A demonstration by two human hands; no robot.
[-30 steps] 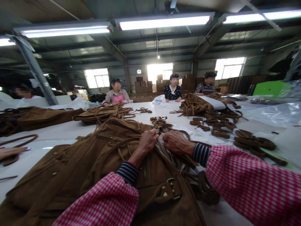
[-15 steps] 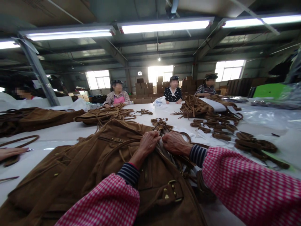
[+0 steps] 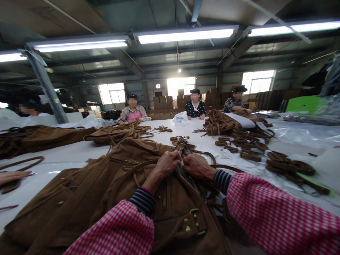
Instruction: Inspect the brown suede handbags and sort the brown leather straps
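Though broad, bag point(image 3: 114, 184) beneath left grip point(image 3: 166, 165)

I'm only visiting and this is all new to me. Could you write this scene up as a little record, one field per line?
Main item: brown bag, lying on a white table
Left hand: fingers closed at the bag's zipped opening
Right hand: closed at the same opening, beside the left
Hardware: brass-coloured buckle on the bag
To the right: coiled brown straps, some with white bands
Left edge: another person's hand
Across the table: three people
Background: cardboard boxes
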